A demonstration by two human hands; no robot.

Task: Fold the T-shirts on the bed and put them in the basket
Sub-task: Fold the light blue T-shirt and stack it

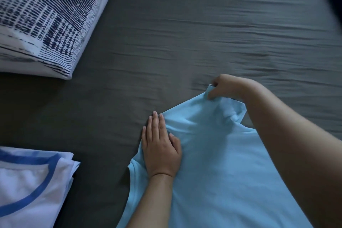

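So the light blue T-shirt (218, 163) is spread on the near right of the grey bed (185, 33). My left hand (161, 146) lies flat, pressing its left edge, and my right hand (224, 87) pinches the far corner. It looks thin, floppy and weightless, so I'd grab hems and corners, since the middle will just bunch. A folded white shirt (31, 187) sits near left.

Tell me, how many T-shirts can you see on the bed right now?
2. A light blue T-shirt lies under both hands at lower right; a folded white T-shirt with blue trim sits at lower left. Others may lie outside the view.
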